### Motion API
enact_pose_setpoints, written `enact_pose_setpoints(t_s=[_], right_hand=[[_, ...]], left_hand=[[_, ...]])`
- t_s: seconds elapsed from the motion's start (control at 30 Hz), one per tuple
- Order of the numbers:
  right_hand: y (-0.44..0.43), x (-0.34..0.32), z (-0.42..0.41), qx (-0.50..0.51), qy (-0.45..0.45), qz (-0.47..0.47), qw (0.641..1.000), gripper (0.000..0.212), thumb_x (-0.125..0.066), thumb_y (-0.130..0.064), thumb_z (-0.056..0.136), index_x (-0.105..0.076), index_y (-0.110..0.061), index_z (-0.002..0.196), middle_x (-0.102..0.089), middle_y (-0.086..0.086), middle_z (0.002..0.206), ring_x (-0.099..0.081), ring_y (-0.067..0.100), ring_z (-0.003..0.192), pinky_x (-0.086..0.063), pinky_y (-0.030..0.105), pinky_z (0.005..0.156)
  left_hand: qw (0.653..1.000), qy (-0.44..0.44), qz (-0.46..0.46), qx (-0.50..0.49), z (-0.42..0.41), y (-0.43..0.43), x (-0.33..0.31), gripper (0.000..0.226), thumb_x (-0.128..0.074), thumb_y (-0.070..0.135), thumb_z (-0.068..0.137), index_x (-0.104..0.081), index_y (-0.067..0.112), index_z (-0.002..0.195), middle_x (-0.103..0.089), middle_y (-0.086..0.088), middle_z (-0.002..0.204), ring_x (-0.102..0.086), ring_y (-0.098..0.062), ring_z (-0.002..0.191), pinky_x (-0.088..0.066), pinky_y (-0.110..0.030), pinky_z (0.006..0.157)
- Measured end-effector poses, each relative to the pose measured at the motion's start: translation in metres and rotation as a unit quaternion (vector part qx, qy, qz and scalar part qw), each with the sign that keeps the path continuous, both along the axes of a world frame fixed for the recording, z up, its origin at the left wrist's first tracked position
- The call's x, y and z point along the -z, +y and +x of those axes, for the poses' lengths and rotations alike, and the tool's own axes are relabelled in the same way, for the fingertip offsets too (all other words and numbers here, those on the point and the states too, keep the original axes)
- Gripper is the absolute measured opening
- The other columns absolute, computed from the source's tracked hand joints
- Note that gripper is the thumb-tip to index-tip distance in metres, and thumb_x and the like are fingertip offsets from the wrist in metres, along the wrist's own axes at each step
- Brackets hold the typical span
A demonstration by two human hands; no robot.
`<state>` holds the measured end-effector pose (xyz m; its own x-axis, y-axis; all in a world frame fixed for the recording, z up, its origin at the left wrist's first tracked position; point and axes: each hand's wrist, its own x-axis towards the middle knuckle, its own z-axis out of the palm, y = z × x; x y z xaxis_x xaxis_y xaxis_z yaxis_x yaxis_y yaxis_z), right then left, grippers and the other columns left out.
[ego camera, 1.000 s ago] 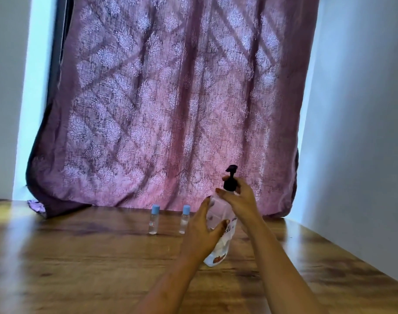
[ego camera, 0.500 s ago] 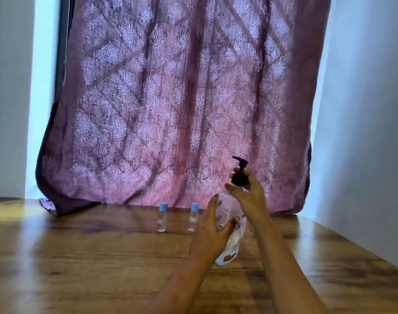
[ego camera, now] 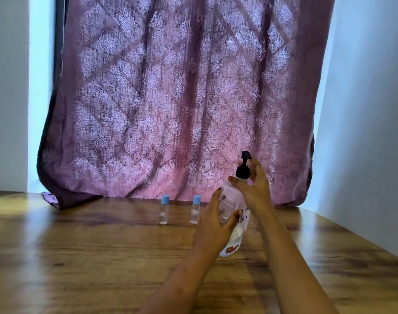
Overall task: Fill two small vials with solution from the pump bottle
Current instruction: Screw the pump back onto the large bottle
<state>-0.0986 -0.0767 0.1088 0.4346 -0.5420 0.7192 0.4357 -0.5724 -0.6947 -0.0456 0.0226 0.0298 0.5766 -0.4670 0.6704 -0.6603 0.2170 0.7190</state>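
Note:
A clear pump bottle (ego camera: 233, 200) with a black pump head (ego camera: 243, 165) stands tilted on the wooden table (ego camera: 91, 257). My left hand (ego camera: 216, 223) grips the bottle's body from the left. My right hand (ego camera: 254, 189) holds the bottle's neck, thumb and fingers around the base of the black pump. Two small clear vials with light blue caps stand upright to the left of the bottle: the left vial (ego camera: 164, 209) carries a small label, the right vial (ego camera: 195, 209) stands close to my left hand. Both vials are capped.
A purple patterned curtain (ego camera: 170, 98) hangs behind the table and touches its far edge. A white wall (ego camera: 370, 121) runs along the table's right side.
The camera has shifted, so everything sits further right in view. My right hand has slipped lower on the pump, and more of the black pump head now shows above my fingers.

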Motion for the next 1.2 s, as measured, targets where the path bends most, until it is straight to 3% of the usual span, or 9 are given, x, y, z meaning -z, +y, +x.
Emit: enact_pose_setpoints(t_s=[0.23,0.33,0.43,0.53,0.67,0.83,0.93,1.1,1.2], right_hand=[[0.0003,0.0007,-0.0046,0.068,-0.030,-0.002,0.997,0.061,-0.084,-0.017,0.066,-0.041,-0.042,0.102,-0.055,-0.006,0.098,-0.056,-0.001,0.086,-0.042,0.011,0.068],[0.0002,0.0011,-0.0047,0.071,-0.013,-0.026,0.997,0.075,-0.083,-0.017,0.068,-0.035,-0.046,0.118,-0.046,-0.001,0.116,-0.049,0.008,0.099,-0.039,0.015,0.075],[0.0000,-0.0002,-0.0044,0.006,0.005,-0.010,1.000,0.077,-0.078,-0.009,0.074,-0.038,-0.031,0.136,-0.055,-0.013,0.117,-0.052,0.000,0.108,-0.045,0.018,0.083],[-0.0018,-0.0017,-0.0029,0.004,0.004,0.007,1.000,0.050,-0.077,-0.008,0.073,-0.056,-0.026,0.114,-0.066,-0.012,0.100,-0.060,-0.002,0.095,-0.050,0.024,0.084],[-0.0007,0.0006,-0.0042,0.050,-0.029,0.014,0.998,0.056,-0.084,-0.014,0.066,-0.048,-0.037,0.102,-0.063,-0.004,0.098,-0.059,0.007,0.090,-0.047,0.013,0.068],[0.0004,-0.0014,-0.0041,0.058,0.028,-0.028,0.998,0.073,-0.079,-0.016,0.073,-0.040,-0.030,0.133,-0.046,0.000,0.128,-0.047,0.013,0.113,-0.042,0.027,0.093],[0.0037,-0.0017,-0.0034,0.020,0.034,-0.009,0.999,0.053,-0.074,-0.013,0.079,-0.052,-0.022,0.126,-0.062,-0.006,0.114,-0.057,0.008,0.107,-0.045,0.039,0.100],[0.0057,0.0001,-0.0039,0.069,-0.029,0.007,0.997,0.054,-0.082,-0.013,0.069,-0.044,-0.036,0.098,-0.058,-0.013,0.094,-0.057,-0.004,0.085,-0.042,0.013,0.070],[0.0038,0.0005,-0.0047,0.079,-0.018,-0.014,0.997,0.063,-0.082,-0.016,0.070,-0.040,-0.033,0.114,-0.051,-0.001,0.107,-0.051,0.009,0.095,-0.041,0.016,0.073]], left_hand=[[1.000,-0.006,0.004,-0.005,0.0001,-0.0017,0.0006,0.071,-0.062,0.051,0.083,-0.026,0.039,0.143,-0.049,0.015,0.137,-0.056,-0.007,0.114,-0.050,-0.025,0.088],[1.000,-0.007,0.002,-0.006,0.0002,-0.0014,0.0011,0.071,-0.062,0.050,0.083,-0.026,0.038,0.143,-0.049,0.014,0.137,-0.055,-0.008,0.115,-0.051,-0.027,0.089],[1.000,-0.006,0.002,-0.006,-0.0001,-0.0015,0.0021,0.071,-0.062,0.050,0.083,-0.025,0.040,0.143,-0.048,0.015,0.137,-0.056,-0.008,0.114,-0.052,-0.029,0.090],[1.000,-0.003,0.006,-0.001,-0.0006,-0.0022,0.0025,0.070,-0.062,0.049,0.084,-0.024,0.042,0.142,-0.048,0.015,0.137,-0.056,-0.007,0.114,-0.052,-0.031,0.091],[1.000,-0.002,0.007,-0.003,-0.0012,-0.0020,0.0021,0.070,-0.062,0.048,0.084,-0.024,0.042,0.142,-0.048,0.016,0.136,-0.055,-0.007,0.114,-0.052,-0.029,0.090],[1.000,0.004,0.006,-0.001,-0.0003,-0.0024,0.0024,0.069,-0.062,0.047,0.084,-0.025,0.039,0.143,-0.047,0.017,0.134,-0.055,-0.007,0.115,-0.051,-0.029,0.091],[1.000,-0.001,0.012,-0.010,0.0001,-0.0027,0.0027,0.071,-0.061,0.050,0.084,-0.024,0.038,0.144,-0.047,0.017,0.136,-0.054,-0.005,0.113,-0.048,-0.023,0.087],[1.000,-0.004,0.017,-0.011,-0.0002,-0.0034,0.0034,0.073,-0.059,0.053,0.083,-0.023,0.037,0.144,-0.047,0.017,0.137,-0.053,-0.005,0.116,-0.049,-0.025,0.090],[1.000,-0.001,0.016,-0.008,0.0004,-0.0031,0.0029,0.073,-0.059,0.053,0.083,-0.024,0.037,0.144,-0.047,0.016,0.137,-0.052,-0.004,0.117,-0.050,-0.027,0.091]])
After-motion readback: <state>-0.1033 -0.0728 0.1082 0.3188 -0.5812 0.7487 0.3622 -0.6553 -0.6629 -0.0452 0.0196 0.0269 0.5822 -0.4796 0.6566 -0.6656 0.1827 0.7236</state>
